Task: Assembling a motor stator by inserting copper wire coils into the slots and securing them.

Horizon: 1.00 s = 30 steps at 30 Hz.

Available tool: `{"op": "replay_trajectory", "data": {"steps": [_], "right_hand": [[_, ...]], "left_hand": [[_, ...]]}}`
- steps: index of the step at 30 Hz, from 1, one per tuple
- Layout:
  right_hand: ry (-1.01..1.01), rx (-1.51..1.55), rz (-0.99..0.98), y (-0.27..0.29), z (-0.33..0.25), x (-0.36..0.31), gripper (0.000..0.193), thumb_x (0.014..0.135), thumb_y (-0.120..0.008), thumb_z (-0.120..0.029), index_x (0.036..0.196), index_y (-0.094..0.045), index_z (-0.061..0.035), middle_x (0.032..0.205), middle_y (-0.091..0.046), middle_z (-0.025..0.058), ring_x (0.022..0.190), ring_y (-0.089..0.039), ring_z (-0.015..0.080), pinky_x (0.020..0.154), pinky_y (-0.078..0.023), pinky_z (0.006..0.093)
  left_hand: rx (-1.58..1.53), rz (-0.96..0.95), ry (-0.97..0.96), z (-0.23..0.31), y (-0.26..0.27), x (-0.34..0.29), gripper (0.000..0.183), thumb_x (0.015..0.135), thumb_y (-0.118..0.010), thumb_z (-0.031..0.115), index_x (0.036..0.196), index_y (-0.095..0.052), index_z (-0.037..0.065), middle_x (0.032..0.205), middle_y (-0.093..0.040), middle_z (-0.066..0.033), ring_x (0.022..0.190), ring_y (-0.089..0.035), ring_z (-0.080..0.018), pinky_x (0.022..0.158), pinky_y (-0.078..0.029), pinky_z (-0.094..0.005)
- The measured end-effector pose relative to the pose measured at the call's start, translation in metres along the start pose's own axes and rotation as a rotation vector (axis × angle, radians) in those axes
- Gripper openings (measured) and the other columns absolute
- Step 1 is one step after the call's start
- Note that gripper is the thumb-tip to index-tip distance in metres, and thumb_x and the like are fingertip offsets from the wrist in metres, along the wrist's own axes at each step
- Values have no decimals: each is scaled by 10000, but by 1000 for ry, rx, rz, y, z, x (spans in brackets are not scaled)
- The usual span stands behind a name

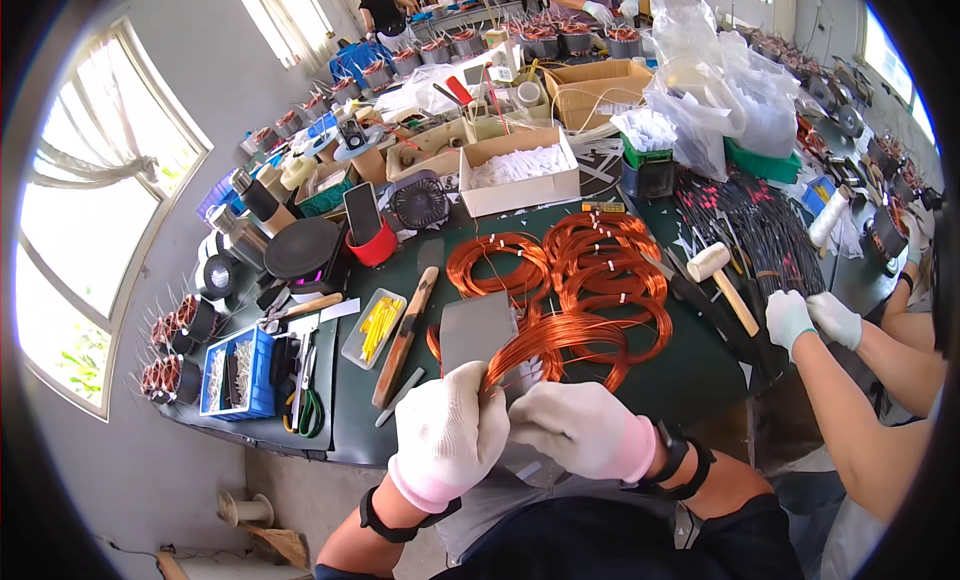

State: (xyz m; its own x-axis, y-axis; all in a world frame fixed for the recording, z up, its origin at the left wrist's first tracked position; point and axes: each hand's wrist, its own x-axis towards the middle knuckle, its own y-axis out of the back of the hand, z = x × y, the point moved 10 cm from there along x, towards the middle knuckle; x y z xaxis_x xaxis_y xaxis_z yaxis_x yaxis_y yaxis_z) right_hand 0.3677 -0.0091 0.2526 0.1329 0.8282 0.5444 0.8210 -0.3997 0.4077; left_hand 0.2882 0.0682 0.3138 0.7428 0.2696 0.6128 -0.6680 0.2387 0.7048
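Counter: dark green, spanning the frame; motor parts crowding its far end are too small to make out.
Co-worker: cut off at the right edge; two gloved hands rest at a bunch of black leads.
Brown box: open, toward the back; marks on its side too small to read.
White box: nearer, filled with white pieces.
Coils: copper, tied with white bands, lying on the counter beyond the wearer's hands; the nearest partly hidden.
Copper bundle: looped over the coils, its near end running into the left hand.
Left hand: white glove, closed on that end, which its fingers hide.
Right hand: just beside it, fingers curled; whether they grip anything, I cannot tell.
Grey panel: just beyond the left hand, partly covered by the bundle.
Mallet: pale head, wooden handle, right of the coils.
Yellow sleeves: in a small clear tray, left.
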Motion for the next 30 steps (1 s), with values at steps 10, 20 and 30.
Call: {"op": "replay_trajectory", "data": {"steps": [10,20,30], "right_hand": [[-347,147,48,16,15,-1,1143,800,-853,-86,1689,-138,-30,1030,-685,131,750,-704,276,737,-579,341],[-338,285,303,38,41,-39,1069,777,-863,31,1636,-231,-39,792,-578,53,662,-589,130,643,-505,288],[-844,360,301,24,129,-65,1125,725,-876,-42,1634,-214,-66,752,-567,31,621,-551,114,595,-457,273]], "left_hand": [[-52,-94,160,-6,0,-24,428,925,-637,-28,1346,-584,-87,706,-642,-191,592,-672,-358,563,-521,-424],[-471,0,303,-61,12,-69,333,1064,-490,211,1182,-588,-84,629,-615,-76,492,-531,-127,494,-456,-257],[-1272,-649,761,-165,-77,-129,711,1022,-692,488,1441,-512,-58,985,-719,-168,722,-687,-241,605,-566,-352]]}}
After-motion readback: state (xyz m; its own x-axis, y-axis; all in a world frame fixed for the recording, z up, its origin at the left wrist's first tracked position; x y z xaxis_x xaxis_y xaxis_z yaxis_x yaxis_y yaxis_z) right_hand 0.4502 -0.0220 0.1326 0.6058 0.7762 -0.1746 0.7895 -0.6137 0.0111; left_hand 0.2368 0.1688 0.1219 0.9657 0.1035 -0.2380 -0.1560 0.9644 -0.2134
